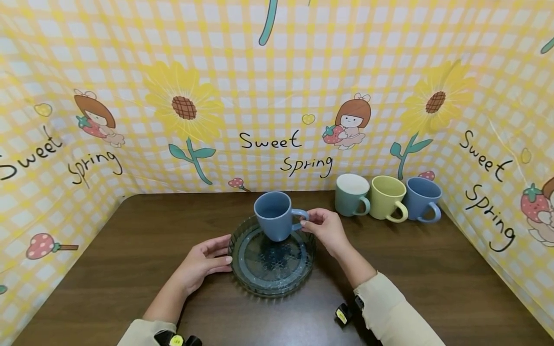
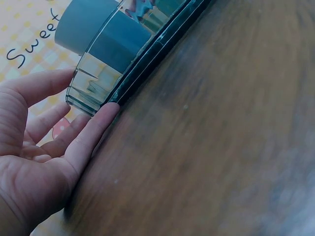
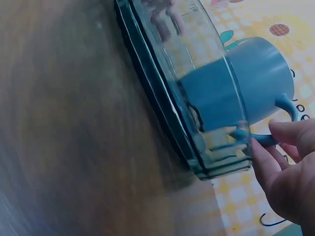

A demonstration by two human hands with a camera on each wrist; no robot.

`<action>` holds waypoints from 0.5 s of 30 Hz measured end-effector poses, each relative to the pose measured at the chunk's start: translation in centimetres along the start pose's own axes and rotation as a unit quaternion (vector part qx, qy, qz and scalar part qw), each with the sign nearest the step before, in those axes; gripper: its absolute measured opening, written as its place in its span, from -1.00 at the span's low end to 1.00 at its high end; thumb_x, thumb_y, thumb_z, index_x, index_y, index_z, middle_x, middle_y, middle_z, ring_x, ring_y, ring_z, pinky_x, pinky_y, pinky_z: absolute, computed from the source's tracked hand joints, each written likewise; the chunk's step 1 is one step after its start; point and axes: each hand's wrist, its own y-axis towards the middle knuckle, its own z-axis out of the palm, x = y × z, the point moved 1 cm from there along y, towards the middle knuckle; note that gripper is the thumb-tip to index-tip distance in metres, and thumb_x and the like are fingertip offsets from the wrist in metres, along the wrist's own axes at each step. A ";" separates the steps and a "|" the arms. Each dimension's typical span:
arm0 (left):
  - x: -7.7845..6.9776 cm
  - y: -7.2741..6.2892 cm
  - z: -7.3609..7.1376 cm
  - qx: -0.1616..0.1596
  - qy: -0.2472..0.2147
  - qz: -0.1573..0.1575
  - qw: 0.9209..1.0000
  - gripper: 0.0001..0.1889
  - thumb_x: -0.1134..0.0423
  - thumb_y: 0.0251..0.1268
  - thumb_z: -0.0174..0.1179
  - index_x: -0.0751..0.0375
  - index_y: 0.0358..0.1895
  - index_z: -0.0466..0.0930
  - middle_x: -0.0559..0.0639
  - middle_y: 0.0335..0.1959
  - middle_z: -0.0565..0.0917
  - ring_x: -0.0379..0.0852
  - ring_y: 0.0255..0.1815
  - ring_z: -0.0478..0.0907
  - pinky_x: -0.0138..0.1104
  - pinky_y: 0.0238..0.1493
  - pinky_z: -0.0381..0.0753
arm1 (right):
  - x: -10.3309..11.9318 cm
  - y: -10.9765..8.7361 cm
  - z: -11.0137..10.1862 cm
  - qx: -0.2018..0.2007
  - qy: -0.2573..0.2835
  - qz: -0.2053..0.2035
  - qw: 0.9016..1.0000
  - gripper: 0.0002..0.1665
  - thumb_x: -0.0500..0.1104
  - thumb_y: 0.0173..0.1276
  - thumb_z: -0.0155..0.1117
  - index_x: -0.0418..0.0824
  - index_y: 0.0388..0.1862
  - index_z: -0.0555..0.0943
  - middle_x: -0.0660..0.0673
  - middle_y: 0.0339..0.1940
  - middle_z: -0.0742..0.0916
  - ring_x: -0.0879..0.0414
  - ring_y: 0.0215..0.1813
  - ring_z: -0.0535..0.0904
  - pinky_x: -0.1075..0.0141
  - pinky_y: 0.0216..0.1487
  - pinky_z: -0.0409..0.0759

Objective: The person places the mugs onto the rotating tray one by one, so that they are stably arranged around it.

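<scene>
1. blue-grey mug [image 1: 271, 218]: upright inside the glass dish [image 1: 264, 276], toward its far side, around the middle of the tabletop [image 1: 433, 269]; its base is low by the dish floor, though i cannot tell if it fully rests there.
2. right hand [image 1: 327, 230]: thumb and fingers pinched together on the mug's handle [image 1: 299, 212], which points to the tabletop's right edge.
3. left hand [image 1: 202, 264]: thumb and fingers apart, fairly straight, touching the dish's outer wall on the side facing the tabletop's left edge.
4. along the far edge, toward the far right corner, three upright mugs stand in a row: a teal mug [image 1: 347, 199] with a white inside, a yellow-green mug [image 1: 386, 199], then a blue mug [image 1: 420, 199] nearest the corner.
5. yellow checked cloth [image 1: 259, 72] with printed sunflowers hangs behind the far edge and along both side edges.
</scene>
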 end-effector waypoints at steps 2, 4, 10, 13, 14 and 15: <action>0.0 0.0 0.0 0.000 -0.002 0.000 1.000 -0.27 0.45 0.25 0.27 0.42 0.46 0.15 0.42 0.34 0.29 0.04 0.20 0.46 -0.09 0.00 0.65 | 0.2 0.2 -0.3 0.004 -0.057 -0.012 0.998 -0.78 -0.47 0.19 0.37 -0.52 -0.16 0.63 -0.20 -0.33 0.74 0.06 -0.28 0.66 0.24 -0.19 0.71; -0.1 -0.1 0.0 -0.001 -0.006 0.000 1.000 -0.27 0.47 0.25 0.27 0.42 0.46 0.15 0.42 0.35 0.29 0.07 0.21 0.45 -0.09 0.00 0.66 | 0.5 0.4 -0.5 0.004 -0.108 -0.024 0.994 -0.77 -0.44 0.17 0.42 -0.48 -0.17 0.66 -0.17 -0.35 0.75 0.05 -0.30 0.66 0.27 -0.23 0.71; 0.1 0.0 0.0 0.000 -0.007 0.001 1.000 -0.27 0.47 0.24 0.27 0.43 0.45 0.15 0.43 0.34 0.29 0.05 0.20 0.44 -0.09 -0.01 0.66 | 0.5 0.5 -1.0 -0.004 -0.185 -0.044 0.982 -0.79 -0.40 0.11 0.48 -0.39 -0.24 0.71 -0.11 -0.41 0.75 0.07 -0.34 0.64 0.32 -0.31 0.67; 0.2 0.2 0.0 -0.004 -0.004 0.000 1.000 -0.26 0.47 0.22 0.29 0.42 0.45 0.17 0.41 0.33 0.31 0.02 0.18 0.46 -0.09 -0.02 0.66 | 0.4 0.6 -1.1 -0.004 -0.194 -0.044 0.980 -0.79 -0.39 0.11 0.48 -0.39 -0.24 0.71 -0.10 -0.41 0.75 0.09 -0.34 0.62 0.31 -0.31 0.65; 0.2 0.2 0.0 -0.004 -0.005 0.000 1.000 -0.26 0.46 0.21 0.30 0.41 0.45 0.17 0.40 0.33 0.31 0.01 0.18 0.46 -0.08 -0.01 0.66 | 0.3 0.6 -1.2 -0.004 -0.195 -0.044 0.980 -0.79 -0.39 0.12 0.48 -0.39 -0.24 0.71 -0.10 -0.41 0.75 0.09 -0.34 0.62 0.31 -0.31 0.65; 0.1 0.3 0.0 -0.004 -0.006 0.000 1.000 -0.26 0.46 0.21 0.31 0.40 0.45 0.18 0.40 0.33 0.31 0.01 0.18 0.46 -0.08 -0.02 0.66 | 0.3 0.6 -1.2 -0.005 -0.196 -0.044 0.980 -0.79 -0.39 0.12 0.48 -0.39 -0.23 0.71 -0.10 -0.41 0.75 0.09 -0.33 0.62 0.30 -0.30 0.65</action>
